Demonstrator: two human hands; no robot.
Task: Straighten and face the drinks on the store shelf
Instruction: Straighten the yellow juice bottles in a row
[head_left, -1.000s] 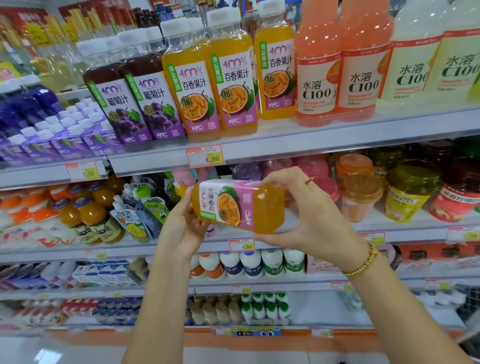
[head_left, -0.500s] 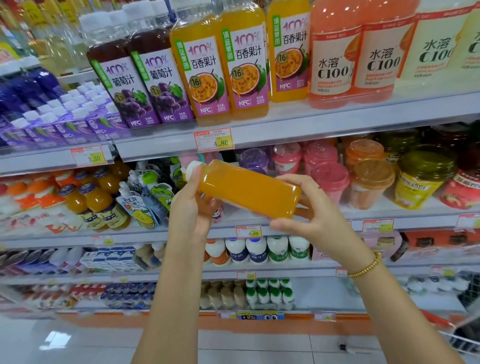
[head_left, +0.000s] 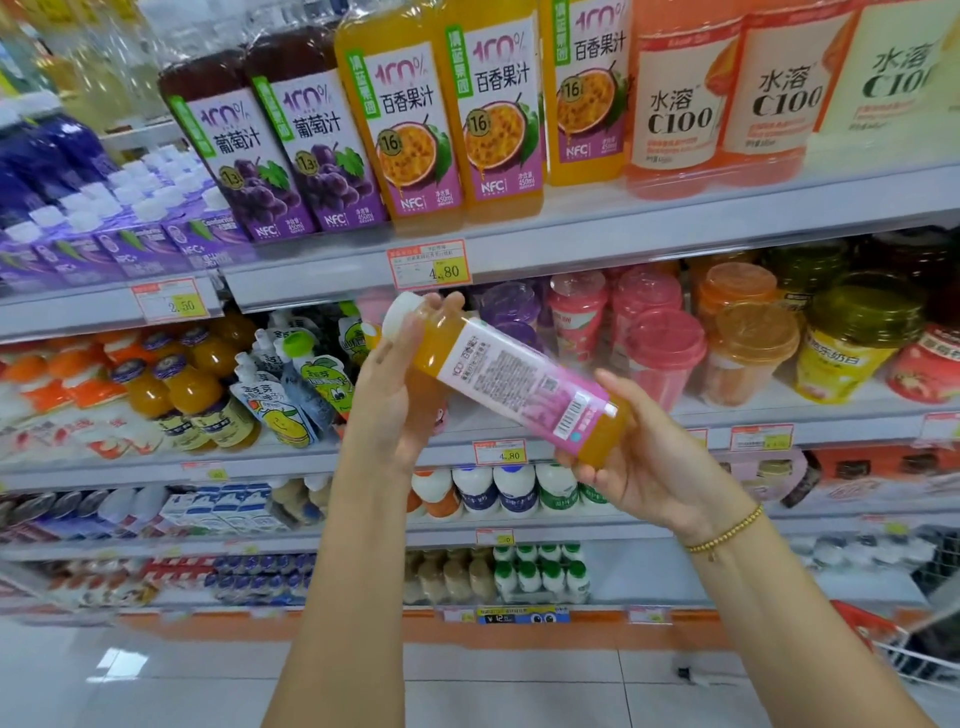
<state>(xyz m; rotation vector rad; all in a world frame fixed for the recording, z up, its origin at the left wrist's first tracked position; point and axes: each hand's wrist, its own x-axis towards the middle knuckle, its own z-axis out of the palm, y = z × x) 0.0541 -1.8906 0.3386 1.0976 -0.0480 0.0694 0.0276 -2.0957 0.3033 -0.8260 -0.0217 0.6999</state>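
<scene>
Right now the juice bottle (head_left: 511, 382) is held in the air in front of the middle shelves, tilted with its white cap (head_left: 400, 314) up to the left and its orange base down to the right. The left hand (head_left: 395, 395) grips the neck just under the cap. The right hand (head_left: 644, 467) cups the base, thumb along the side, with a bead bracelet (head_left: 727, 530) at the wrist. The back label and its barcode face the camera. Matching passion-fruit bottles (head_left: 415, 124) stand upright on the top shelf (head_left: 571, 244), above a price tag (head_left: 430, 266).
</scene>
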